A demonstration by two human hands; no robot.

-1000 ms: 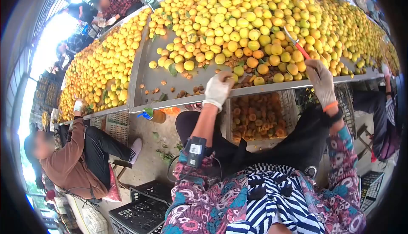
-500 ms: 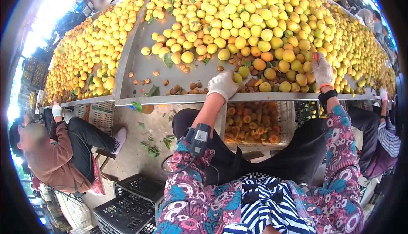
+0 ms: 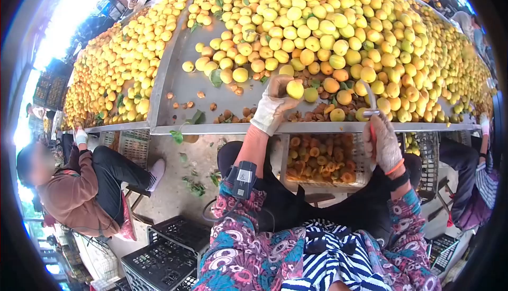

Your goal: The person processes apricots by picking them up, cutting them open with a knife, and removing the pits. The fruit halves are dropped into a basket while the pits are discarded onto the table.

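Observation:
My left hand (image 3: 271, 107), in a whitish glove with bare fingertips, pinches a yellow apricot (image 3: 295, 89) just above the near side of the metal table. In my gloved right hand (image 3: 385, 145) is a red-handled tool with a curved metal end (image 3: 371, 101). Its bent tip points up over the table rim, apart from the held apricot. Behind both hands lies a large heap of yellow and orange apricots (image 3: 317, 21). Brown pits (image 3: 233, 116) are scattered on the bare metal near the rim.
The metal table rim (image 3: 222, 128) runs across in front of me. Below it, a crate (image 3: 323, 158) holds halved apricots. Black crates (image 3: 161, 259) stand at lower left. One person (image 3: 69, 196) sits on the left, another (image 3: 479, 185) on the right. Leaves lie on the floor.
My left hand has risen slightly and now shows an apricot in its fingers. The right hand has come back from the heap to the near rim, and its tool is now visible.

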